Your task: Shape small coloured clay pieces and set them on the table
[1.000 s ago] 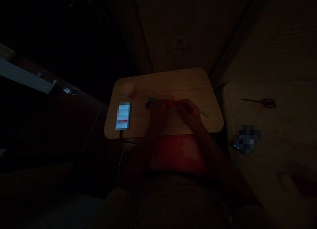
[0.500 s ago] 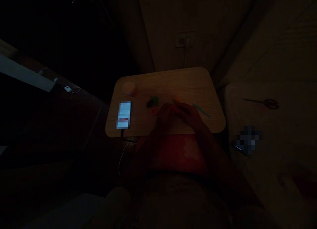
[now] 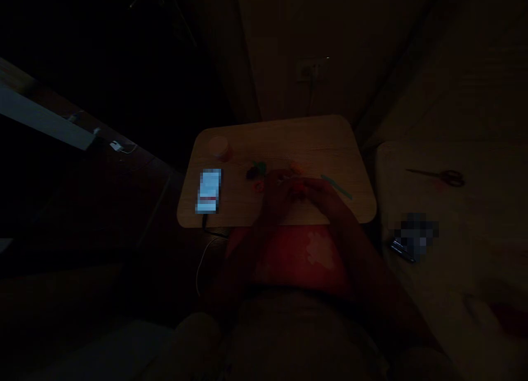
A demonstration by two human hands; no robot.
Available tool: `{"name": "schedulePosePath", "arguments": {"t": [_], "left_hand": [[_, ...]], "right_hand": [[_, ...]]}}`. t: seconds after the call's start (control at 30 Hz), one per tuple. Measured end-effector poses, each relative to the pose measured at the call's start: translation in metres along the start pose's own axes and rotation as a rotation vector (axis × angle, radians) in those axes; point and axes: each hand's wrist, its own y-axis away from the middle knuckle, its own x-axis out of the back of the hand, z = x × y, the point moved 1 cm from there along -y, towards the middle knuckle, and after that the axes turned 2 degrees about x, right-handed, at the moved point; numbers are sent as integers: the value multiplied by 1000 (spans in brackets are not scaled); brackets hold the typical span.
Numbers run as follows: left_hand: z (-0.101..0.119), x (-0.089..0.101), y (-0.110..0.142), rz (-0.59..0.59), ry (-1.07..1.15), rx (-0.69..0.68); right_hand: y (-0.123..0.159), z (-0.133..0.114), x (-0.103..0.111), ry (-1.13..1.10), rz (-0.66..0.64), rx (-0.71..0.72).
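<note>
the table (image 3: pixel 272 142) sits in the middle. over it, the left hand (image 3: pixel 277 194) and right hand (image 3: pixel 325 194) are close together, fingers bent; it is too dark to tell whether either grips anything. the lit phone (image 3: pixel 209 191) lies to their left, the strip (image 3: pixel 336 187) just beside the right hand. the red piece (image 3: pixel 298 187), between the hands, is probably light and soft; a gentle pinch at its edges should suit.
</note>
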Motion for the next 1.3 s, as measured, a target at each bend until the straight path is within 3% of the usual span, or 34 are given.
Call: {"name": "schedulePosePath", "arguments": {"t": [0.23,0.6,0.7,0.87,1.07,1.3], "left_hand": [[-5,-1,1,-97,84,-1],[-5,-2,0,-118,206,30],[-2,-2,-1,-107,223,100],[1,-6,1,-197,177,159],[-1,-3,1,-200,309,225],[-2,-1,-2,-184,418,276]], "right_hand": [[-3,1,-3,-71,77,-8],[0,6,-8,1,189,-20],[1,6,-9,20,190,-25],[1,6,-12,97,229,-20],[4,-3,-17,294,121,60],[6,-4,-18,231,20,54]]}}
